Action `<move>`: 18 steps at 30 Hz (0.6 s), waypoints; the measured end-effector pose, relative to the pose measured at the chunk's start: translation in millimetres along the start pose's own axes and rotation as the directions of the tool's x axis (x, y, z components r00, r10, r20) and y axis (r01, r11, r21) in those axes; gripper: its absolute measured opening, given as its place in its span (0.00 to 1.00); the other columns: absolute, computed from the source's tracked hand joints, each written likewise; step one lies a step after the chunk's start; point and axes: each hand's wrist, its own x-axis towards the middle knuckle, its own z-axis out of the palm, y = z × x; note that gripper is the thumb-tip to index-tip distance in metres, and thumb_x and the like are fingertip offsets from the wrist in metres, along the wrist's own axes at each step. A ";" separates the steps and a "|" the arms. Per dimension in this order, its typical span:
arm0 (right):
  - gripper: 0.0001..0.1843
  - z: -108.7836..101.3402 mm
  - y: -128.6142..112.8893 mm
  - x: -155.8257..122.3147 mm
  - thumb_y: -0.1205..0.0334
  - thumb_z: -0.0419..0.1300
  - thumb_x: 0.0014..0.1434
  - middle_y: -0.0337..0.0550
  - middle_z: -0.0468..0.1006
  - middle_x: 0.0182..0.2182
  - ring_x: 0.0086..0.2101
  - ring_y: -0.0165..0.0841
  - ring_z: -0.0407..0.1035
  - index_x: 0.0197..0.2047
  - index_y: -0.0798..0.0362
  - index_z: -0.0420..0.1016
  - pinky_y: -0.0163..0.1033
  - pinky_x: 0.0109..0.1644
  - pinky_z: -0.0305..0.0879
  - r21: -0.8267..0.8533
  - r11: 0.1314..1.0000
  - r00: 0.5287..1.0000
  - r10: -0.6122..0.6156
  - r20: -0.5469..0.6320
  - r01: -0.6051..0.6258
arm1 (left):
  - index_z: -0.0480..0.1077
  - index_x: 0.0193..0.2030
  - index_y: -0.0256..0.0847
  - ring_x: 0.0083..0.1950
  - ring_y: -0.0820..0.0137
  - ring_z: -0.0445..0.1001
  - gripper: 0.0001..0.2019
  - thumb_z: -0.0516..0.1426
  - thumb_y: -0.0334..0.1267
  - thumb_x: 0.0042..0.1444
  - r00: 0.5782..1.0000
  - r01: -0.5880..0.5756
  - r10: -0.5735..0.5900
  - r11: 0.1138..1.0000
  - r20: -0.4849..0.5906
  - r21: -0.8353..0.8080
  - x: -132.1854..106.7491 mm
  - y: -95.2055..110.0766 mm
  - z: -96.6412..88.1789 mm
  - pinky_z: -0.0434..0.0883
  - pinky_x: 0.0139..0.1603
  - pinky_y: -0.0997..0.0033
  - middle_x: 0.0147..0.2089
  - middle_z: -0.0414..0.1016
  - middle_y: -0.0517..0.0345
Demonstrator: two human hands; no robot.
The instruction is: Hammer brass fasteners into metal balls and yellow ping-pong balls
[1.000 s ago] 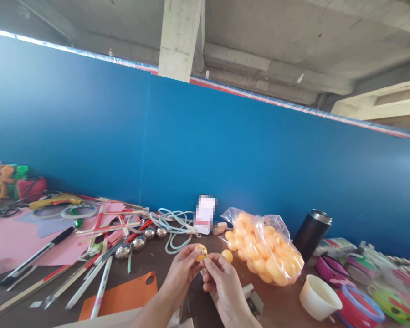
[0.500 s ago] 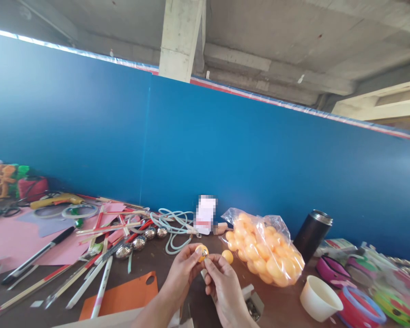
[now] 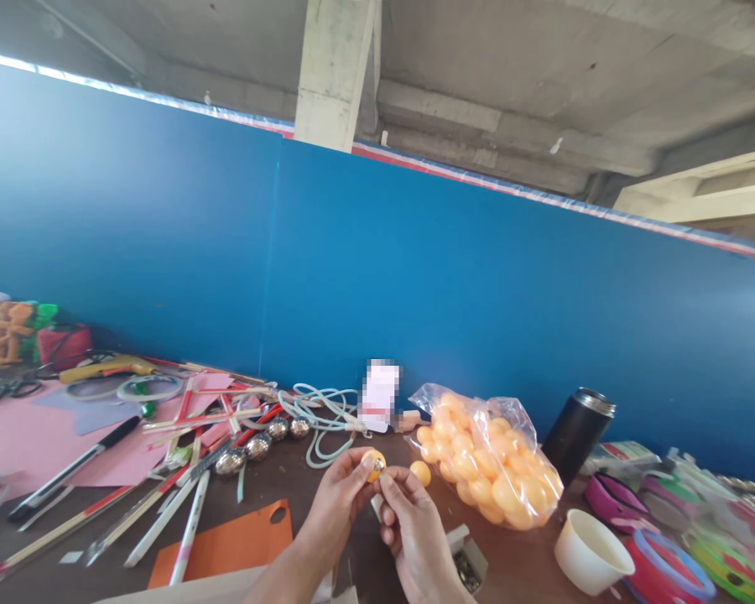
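Note:
My left hand point(image 3: 336, 503) pinches a small orange ball point(image 3: 375, 462) between thumb and fingertips, low in the middle of the view. My right hand point(image 3: 415, 528) is closed in a pinch right against the ball, on something too small to make out. A second loose orange ball point(image 3: 420, 473) lies on the dark table just right of my hands. A clear plastic bag point(image 3: 487, 457) full of orange balls sits beyond it.
A black flask point(image 3: 577, 434), a white cup point(image 3: 590, 552) and coloured tape rolls point(image 3: 660, 570) stand at the right. Left are pink paper point(image 3: 13, 440), sticks and pens point(image 3: 164, 503), metal bells point(image 3: 257, 445), a white cord point(image 3: 318, 415) and an orange card point(image 3: 226, 545). A blue wall point(image 3: 377, 294) backs the table.
The hands stay together on the ball; the view has shifted slightly, nothing else has moved.

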 end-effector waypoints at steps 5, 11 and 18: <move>0.15 -0.4 1.6 0.2 0.52 0.65 0.49 0.28 0.60 0.16 0.17 0.19 0.49 0.31 0.53 0.68 0.25 0.17 0.46 0.009 1.000 1.000 -0.013 -0.001 0.013 | 0.73 0.34 0.36 0.36 0.72 0.70 0.11 0.62 0.41 0.47 1.000 -0.012 0.012 1.000 0.008 -0.011 1.0 -1.9 -1.5 0.69 0.42 0.70 0.35 0.71 0.54; 0.16 -0.3 4.5 1.5 0.51 0.65 0.49 0.27 0.60 0.15 0.16 0.19 0.48 0.32 0.53 0.68 0.25 0.16 0.44 0.014 1.000 1.000 -0.009 -0.013 0.010 | 0.73 0.34 0.37 0.35 0.72 0.71 0.10 0.61 0.41 0.48 1.000 -0.019 0.019 1.000 0.015 0.000 -0.4 -1.3 -1.4 0.68 0.42 0.70 0.35 0.72 0.55; 0.18 0.5 4.1 0.2 0.49 0.65 0.47 0.27 0.60 0.14 0.15 0.19 0.48 0.33 0.53 0.68 0.25 0.16 0.44 -0.004 1.000 0.999 -0.011 -0.038 0.011 | 0.73 0.33 0.36 0.35 0.71 0.71 0.11 0.63 0.42 0.45 1.000 -0.002 0.002 1.000 0.003 -0.013 -0.5 -0.4 0.2 0.68 0.42 0.70 0.35 0.72 0.54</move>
